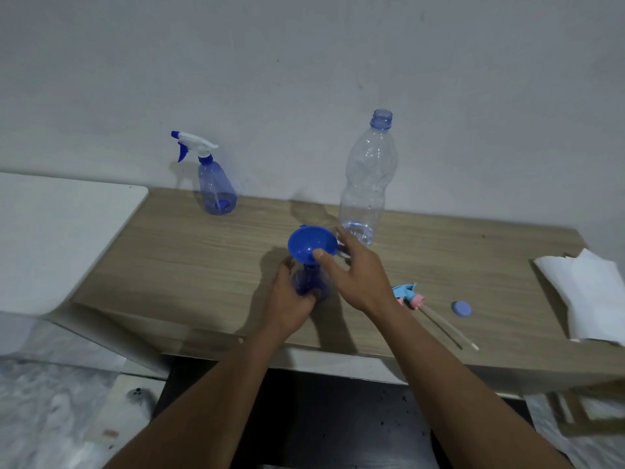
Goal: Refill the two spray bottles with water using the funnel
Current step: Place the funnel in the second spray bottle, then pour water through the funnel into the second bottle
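Near the front of the desk (203, 252), a blue funnel (311, 243) sits in the neck of an uncapped blue spray bottle (305, 281). Pretty simple: the left hand (289, 301) wraps the bottle, and the right hand (356, 274) pinches the funnel's rim.

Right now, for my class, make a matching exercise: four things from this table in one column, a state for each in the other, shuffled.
Things
1 funnel
2 far spray bottle
3 water bottle
4 loose sprayer head

States
A lying flat on the table
B uncapped, nearly empty
C trigger head fitted
D seated in the neck of the held bottle

Pairs: 1-D, 2-C, 3-B, 4-A
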`<state>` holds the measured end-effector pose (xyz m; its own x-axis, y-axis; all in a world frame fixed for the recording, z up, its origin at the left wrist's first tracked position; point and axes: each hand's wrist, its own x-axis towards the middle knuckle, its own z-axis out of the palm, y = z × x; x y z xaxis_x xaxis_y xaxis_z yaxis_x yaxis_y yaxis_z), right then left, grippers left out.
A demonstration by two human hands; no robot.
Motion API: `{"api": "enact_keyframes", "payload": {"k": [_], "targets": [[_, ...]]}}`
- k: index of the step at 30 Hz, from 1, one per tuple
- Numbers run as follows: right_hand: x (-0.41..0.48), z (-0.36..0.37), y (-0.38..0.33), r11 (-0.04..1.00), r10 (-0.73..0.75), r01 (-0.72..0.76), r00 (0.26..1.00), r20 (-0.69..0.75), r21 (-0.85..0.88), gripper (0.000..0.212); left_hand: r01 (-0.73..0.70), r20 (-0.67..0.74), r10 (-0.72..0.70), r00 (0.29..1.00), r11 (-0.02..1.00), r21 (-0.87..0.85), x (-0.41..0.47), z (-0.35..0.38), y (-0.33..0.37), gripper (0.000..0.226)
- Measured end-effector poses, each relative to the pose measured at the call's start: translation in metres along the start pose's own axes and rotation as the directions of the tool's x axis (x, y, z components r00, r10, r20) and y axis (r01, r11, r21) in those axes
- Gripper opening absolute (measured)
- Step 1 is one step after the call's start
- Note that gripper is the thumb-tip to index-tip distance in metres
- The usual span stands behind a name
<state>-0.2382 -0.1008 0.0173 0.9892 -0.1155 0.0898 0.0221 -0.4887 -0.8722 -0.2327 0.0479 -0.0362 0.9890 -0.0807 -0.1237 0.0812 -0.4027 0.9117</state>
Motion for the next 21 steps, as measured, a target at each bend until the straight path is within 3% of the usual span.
{"api": "enact_keyframes", "payload": {"k": [4,7,11,14,21], "targets": [[0.015,-0.019,-0.013,0.999,-0.05,0.044,0.957,-0.285,-0.027,0.069,-0.041,-0.106,0.023,0.994,0.985,-0.17,-0.008,0.003,0.012,0.114],[0.043,-0.036,-0.022,0.996,-0.09,0.089,0.908,-0.41,-0.022,0.092,-0.076,-0.142,0.044,0.989,0.971,-0.225,-0.004,0.004,0.03,0.123],[0.082,-0.051,-0.018,0.998,-0.034,0.051,0.948,-0.316,0.046,0.11,-0.092,-0.15,0.056,0.987,0.964,-0.251,0.004,0.002,0.039,0.123],[0.099,-0.055,-0.009,0.997,-0.046,0.061,0.969,-0.244,0.052,0.104,-0.096,-0.16,0.055,0.986,0.962,-0.257,0.007,0.002,0.039,0.118],[0.105,-0.052,-0.004,0.991,-0.1,0.12,0.959,-0.267,0.059,0.09,-0.099,-0.168,0.068,0.983,0.977,-0.186,0.009,0.001,0.043,0.098]]}}
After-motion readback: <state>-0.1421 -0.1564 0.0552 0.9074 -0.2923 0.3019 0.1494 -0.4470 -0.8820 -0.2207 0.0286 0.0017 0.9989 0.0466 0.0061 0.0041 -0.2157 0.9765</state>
